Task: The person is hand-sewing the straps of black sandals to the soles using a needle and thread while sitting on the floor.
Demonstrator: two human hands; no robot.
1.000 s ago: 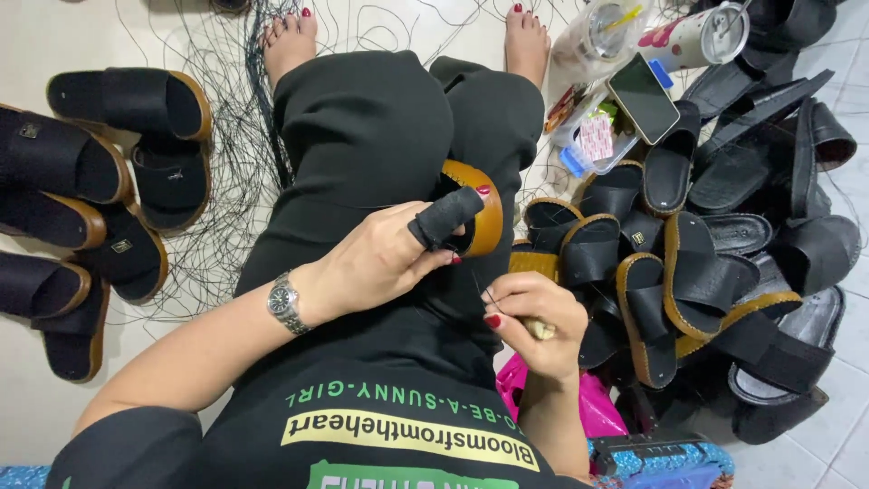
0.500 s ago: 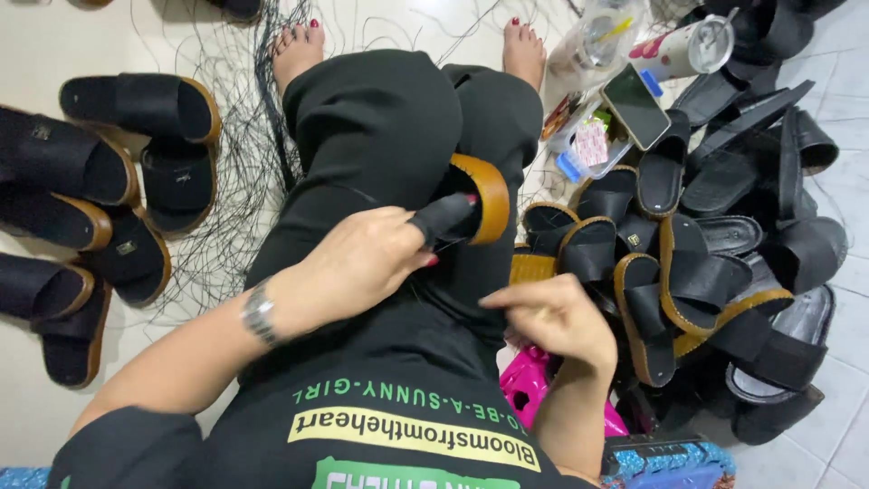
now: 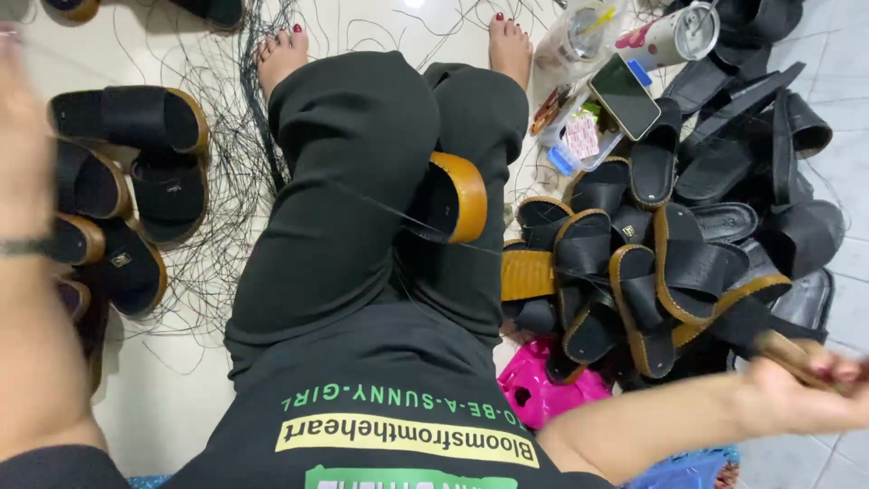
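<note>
A black sandal with a tan sole (image 3: 459, 195) is wedged between my knees, on my black trousers. A thin black thread runs from it up and to the left across my thigh. My left hand (image 3: 23, 118) is flung out to the far left edge; it is blurred, and what it holds is unclear. At the far right edge, low in the frame, my right hand (image 3: 810, 389) is closed around a tool with a wooden handle (image 3: 780, 351). Both hands are well away from the sandal.
A heap of black sandals with tan soles (image 3: 670, 263) lies at my right. More sandals (image 3: 127, 118) stand in a row at my left among loose black threads (image 3: 217, 181). A phone (image 3: 625, 95), a tumbler (image 3: 674, 34), a plastic cup (image 3: 575, 36) and a pink thing (image 3: 543, 389) lie nearby.
Both hands have left the sandal on my lap. My left hand swung out far to the left, and my right hand pulled far to the right with the tool.
</note>
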